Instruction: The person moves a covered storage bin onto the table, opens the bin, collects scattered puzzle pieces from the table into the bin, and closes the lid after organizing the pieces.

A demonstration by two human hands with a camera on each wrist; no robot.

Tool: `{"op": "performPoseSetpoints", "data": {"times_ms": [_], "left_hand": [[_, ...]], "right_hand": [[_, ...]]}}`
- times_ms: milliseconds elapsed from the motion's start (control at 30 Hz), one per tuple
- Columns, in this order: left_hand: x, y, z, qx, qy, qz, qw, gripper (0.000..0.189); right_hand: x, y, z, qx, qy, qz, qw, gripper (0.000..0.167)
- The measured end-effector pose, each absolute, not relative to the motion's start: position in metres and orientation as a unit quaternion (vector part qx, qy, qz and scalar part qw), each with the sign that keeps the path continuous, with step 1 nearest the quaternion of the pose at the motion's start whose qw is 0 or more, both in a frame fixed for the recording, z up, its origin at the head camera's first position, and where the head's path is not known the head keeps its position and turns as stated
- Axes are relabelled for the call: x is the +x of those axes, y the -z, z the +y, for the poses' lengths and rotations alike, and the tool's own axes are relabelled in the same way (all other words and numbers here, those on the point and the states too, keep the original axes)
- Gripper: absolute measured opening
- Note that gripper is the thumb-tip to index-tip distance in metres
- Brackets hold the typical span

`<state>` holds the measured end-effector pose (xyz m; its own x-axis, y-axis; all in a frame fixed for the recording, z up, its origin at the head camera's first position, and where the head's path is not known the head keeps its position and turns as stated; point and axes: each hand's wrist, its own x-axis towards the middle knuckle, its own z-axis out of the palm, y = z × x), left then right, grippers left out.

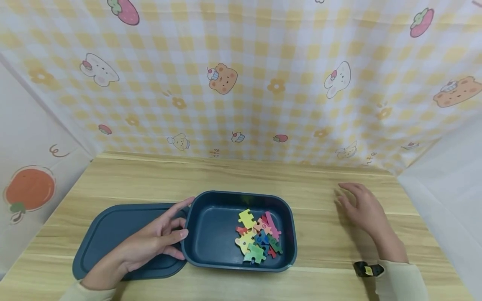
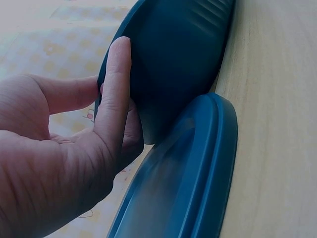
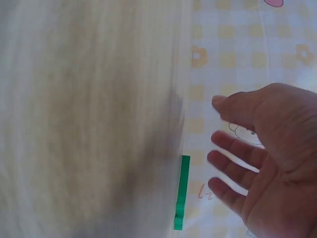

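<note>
A dark blue plastic box [image 1: 211, 234] stands uncovered on the wooden table. Colourful jigsaw puzzle pieces [image 1: 256, 252] lie heaped in its right half. My left hand [image 1: 150, 242] grips the box at its left end, thumb and fingers at the rim and outer wall. In the left wrist view the fingers [image 2: 113, 84] lie against the wall's upper edge. Under this hand rests the matching flat lid [image 1: 124, 225], its right end close against the box. Well to the right of the box, my right hand [image 1: 365, 207] hovers above the table with loosely bent fingers, holding nothing.
A checked curtain [image 1: 256, 113] with cartoon prints hangs along the back edge of the wooden table [image 1: 320, 234]. A narrow green strip [image 3: 182, 193] shows at that edge in the right wrist view. Near the right sleeve is a black strap-like item [image 1: 368, 269] with a yellow patch.
</note>
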<state>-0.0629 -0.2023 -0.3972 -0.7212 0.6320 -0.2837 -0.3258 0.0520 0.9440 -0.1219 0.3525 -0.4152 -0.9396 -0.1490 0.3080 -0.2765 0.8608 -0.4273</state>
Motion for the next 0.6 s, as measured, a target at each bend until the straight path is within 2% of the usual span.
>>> {"op": "performPoseSetpoints", "data": {"times_ms": [167,300,500,600], "left_hand": [[-0.063,0.398,-0.203,0.125,-0.679,0.631,0.353,0.080],[-0.063,0.398,-0.204,0.129,-0.680,0.630,0.352,0.079],[-0.063,0.399,-0.204,0.132,-0.685,0.622,0.356,0.080],[-0.064,0.399,-0.204,0.133,-0.686,0.619,0.358,0.080]], "right_hand": [[-0.121,0.417,0.357,0.082,-0.232,-0.966,0.079,0.044],[-0.122,0.418,0.360,0.070,-0.222,-0.972,0.041,0.042],[-0.122,0.422,0.363,0.072,-0.213,-0.973,0.059,0.042],[-0.122,0.423,0.366,0.064,-0.200,-0.976,0.049,0.045]]}}
